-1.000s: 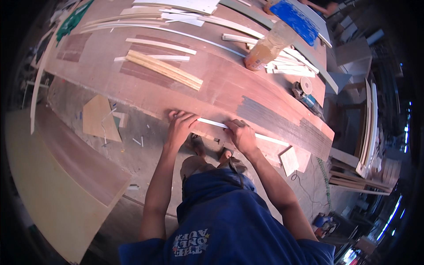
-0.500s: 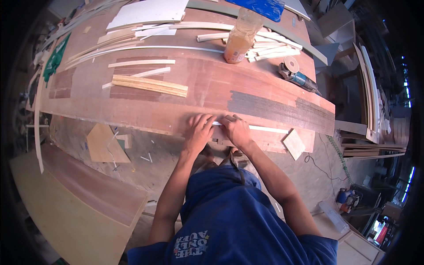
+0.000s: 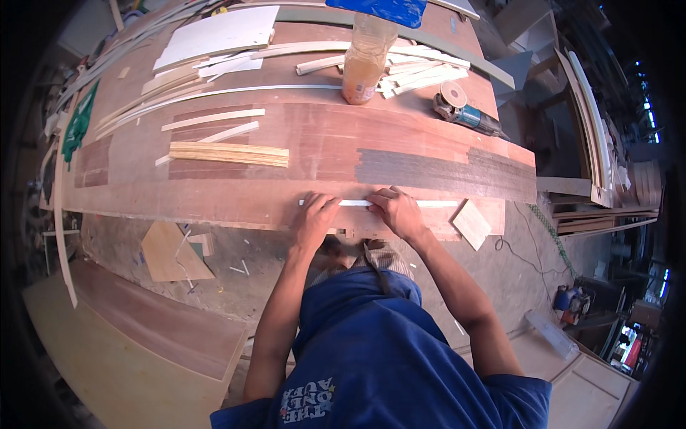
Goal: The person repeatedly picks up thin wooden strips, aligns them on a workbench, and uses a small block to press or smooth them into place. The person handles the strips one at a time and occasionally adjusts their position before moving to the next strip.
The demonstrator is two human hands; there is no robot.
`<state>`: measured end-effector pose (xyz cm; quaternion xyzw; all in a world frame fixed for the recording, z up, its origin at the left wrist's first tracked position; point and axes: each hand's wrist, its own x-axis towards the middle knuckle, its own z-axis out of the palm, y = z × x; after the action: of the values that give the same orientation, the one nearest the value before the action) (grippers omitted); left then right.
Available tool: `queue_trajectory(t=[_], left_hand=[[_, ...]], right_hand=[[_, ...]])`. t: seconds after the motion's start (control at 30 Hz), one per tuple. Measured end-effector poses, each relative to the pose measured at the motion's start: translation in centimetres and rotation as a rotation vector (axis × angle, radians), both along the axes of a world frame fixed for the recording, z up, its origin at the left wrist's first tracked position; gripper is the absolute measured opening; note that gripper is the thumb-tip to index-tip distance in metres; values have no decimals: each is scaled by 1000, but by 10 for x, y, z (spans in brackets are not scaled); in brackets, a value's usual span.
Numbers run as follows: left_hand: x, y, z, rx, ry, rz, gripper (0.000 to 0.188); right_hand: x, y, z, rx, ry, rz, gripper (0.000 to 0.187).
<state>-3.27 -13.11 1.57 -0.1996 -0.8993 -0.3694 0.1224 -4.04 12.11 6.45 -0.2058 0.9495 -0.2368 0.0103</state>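
A thin white strip (image 3: 355,203) lies along the near edge of the wooden workbench (image 3: 236,196). Its left end pokes out just past my left hand (image 3: 314,217), whose curled fingers grip it from above. A short way to the right, my right hand (image 3: 398,214) pinches the same strip between thumb and fingers. Beyond that hand the strip runs on toward a small square board (image 3: 471,224), which overlaps the bench's front edge. My fingertips partly hide the strip where they hold it.
A bundle of wooden strips (image 3: 229,154) lies farther left. Behind are a bottle with orange liquid (image 3: 359,75), an angle grinder (image 3: 468,114), a pile of pale strips (image 3: 421,73) and a white panel (image 3: 214,37). Large sheets (image 3: 136,343) stand low at left.
My hands have moved farther apart along the white strip, and its left end now shows beside my left hand. The whole view has shifted slightly.
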Motion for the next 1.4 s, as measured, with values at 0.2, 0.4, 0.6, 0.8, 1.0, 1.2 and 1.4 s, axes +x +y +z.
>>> queue_trajectory(t=[0.2, 0.4, 0.6, 0.8, 1.0, 1.2, 1.4], left_hand=[[1, -1, 4, -7, -27, -20, 22], [2, -1, 9, -40, -80, -19, 24], [6, 17, 23, -186, -50, 53, 30], [-2, 44, 7, -112, -21, -92, 28], [-1, 41, 0, -89, 10, -92, 22], [0, 47, 4, -64, 4, -86, 23], [2, 51, 11, -79, -65, -75, 33]], right_hand=[[1, -3, -6, 4, -20, -30, 23], [-1, 1, -12, 16, -64, -27, 22], [-3, 1, -21, 49, -62, -34, 23], [-4, 2, -16, 37, -72, -19, 24], [1, 16, -3, 42, -55, 8, 23], [2, 28, -9, 56, -42, 23, 22], [1, 29, -20, 41, 3, 35, 22]])
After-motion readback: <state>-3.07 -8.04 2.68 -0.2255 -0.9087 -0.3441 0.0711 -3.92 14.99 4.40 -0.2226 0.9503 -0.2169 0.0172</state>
